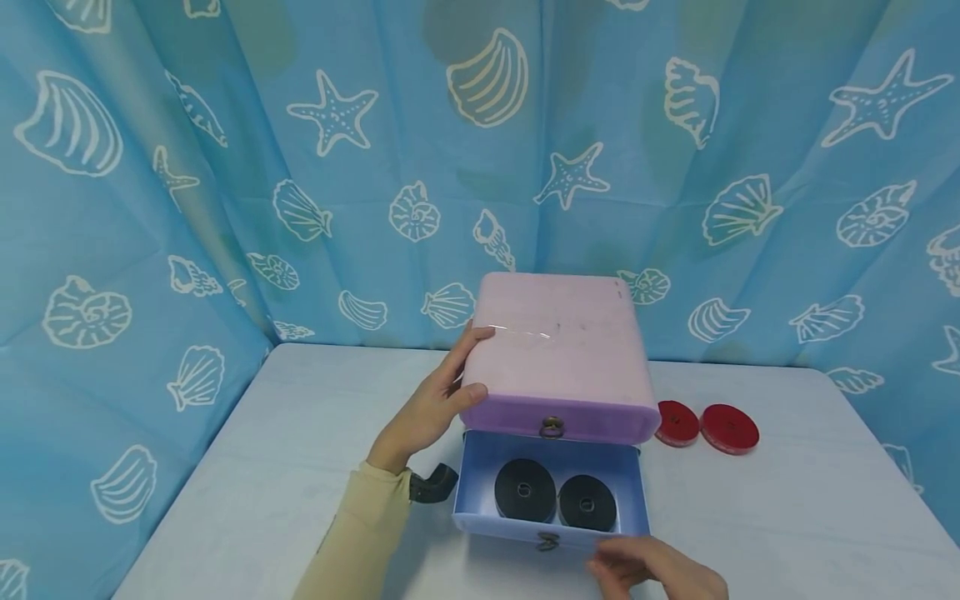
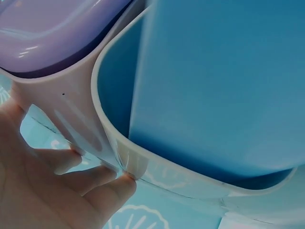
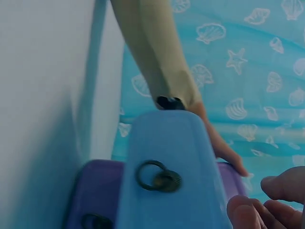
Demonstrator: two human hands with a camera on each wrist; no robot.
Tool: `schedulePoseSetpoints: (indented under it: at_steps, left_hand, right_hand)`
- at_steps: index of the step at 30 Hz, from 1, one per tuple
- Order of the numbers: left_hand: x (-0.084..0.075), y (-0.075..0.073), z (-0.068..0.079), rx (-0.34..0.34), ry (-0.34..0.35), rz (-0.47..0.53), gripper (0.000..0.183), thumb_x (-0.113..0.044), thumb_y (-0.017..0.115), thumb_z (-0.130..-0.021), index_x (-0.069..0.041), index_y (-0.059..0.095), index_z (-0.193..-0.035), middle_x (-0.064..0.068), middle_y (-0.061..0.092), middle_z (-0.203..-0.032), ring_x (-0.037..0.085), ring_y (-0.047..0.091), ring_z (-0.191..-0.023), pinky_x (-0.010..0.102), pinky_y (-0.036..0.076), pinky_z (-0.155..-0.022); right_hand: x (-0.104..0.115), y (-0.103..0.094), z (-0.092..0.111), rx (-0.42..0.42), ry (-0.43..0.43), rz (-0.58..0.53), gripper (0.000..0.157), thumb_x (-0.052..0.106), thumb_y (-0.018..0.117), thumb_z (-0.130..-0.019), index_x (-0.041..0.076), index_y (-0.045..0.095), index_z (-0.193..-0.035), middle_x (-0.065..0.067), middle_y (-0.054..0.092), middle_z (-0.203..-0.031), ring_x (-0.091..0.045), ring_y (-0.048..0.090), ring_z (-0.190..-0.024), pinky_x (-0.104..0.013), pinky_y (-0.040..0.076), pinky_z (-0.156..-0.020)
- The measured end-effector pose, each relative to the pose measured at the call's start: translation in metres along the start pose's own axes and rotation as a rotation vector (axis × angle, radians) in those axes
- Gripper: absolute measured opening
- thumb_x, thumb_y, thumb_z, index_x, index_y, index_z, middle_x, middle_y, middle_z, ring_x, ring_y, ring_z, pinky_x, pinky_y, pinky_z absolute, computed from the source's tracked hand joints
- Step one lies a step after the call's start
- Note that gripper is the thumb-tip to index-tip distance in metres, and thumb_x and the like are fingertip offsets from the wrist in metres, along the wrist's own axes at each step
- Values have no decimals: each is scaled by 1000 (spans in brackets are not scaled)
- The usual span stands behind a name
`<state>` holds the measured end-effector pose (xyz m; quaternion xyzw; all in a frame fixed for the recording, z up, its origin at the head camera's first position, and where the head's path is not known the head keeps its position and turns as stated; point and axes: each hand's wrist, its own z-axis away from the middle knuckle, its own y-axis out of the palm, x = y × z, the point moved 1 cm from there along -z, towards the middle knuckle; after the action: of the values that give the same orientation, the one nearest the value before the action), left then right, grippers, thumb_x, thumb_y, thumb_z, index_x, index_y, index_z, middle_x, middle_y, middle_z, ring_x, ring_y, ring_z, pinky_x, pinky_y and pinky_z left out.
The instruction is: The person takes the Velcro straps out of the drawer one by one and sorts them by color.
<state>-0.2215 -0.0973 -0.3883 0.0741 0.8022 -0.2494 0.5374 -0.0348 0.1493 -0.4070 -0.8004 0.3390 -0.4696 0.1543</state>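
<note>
A small two-drawer box with a pale pink top (image 1: 562, 342) and a purple upper drawer (image 2: 52, 33) stands on the table. Its lower blue drawer (image 1: 551, 529) is pulled out. Inside lie two rolls of black tape, the left one (image 1: 525, 490) slightly larger than the right (image 1: 587, 502). My left hand (image 1: 427, 408) rests against the box's left side, fingers spread, thumb at the front corner. By the right end of the drawer front is my right hand (image 1: 656, 567), fingers loosely bent and holding nothing. A metal ring pull (image 3: 159, 176) hangs on the blue drawer front, apart from those fingers.
Two rolls of red tape, one (image 1: 677, 423) close to the box and another (image 1: 730, 429) beside it, lie on the white table (image 1: 810, 500). A blue shell-print curtain (image 1: 360, 208) hangs behind and along the left. A black wrist strap piece (image 1: 435, 485) juts from the left sleeve.
</note>
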Motion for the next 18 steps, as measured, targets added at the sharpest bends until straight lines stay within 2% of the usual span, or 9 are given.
schedulePoseSetpoints:
  at_steps: [4, 9, 15, 18]
  left_hand:
    - [-1, 0, 0, -5, -3, -9, 67, -51, 55, -97, -36, 29, -157, -6, 1, -169, 33, 16, -152, 62, 27, -113]
    - [0, 1, 0, -1, 6, 1, 69, -54, 55, -96, -35, 29, -157, -5, 1, -169, 33, 16, -152, 63, 26, -113]
    - [0, 0, 0, -2, 11, 5, 68, -53, 55, -97, -35, 30, -157, -5, 2, -169, 32, 16, -152, 63, 27, -113]
    - [0, 0, 0, -3, 13, 5, 68, -52, 56, -97, -34, 30, -157, -5, 2, -169, 33, 15, -152, 64, 26, -113]
  right_hand:
    - [0, -9, -10, -44, -20, -31, 39, -3, 94, -61, 15, 75, -90, 18, 69, -80, 4, 63, -63, -12, 53, -63]
    - [-6, -15, -26, -49, -31, -45, 41, -4, 94, -61, 13, 74, -93, 12, 70, -84, -2, 66, -67, -12, 53, -68]
    - [-18, -22, -43, 12, -21, -35, 44, 3, 94, -66, 14, 74, -103, 13, 71, -96, -4, 70, -79, -9, 50, -78]
    - [-26, -24, -50, 67, -46, -25, 45, 5, 93, -68, 13, 73, -108, 12, 72, -100, -5, 70, -83, -8, 49, -80]
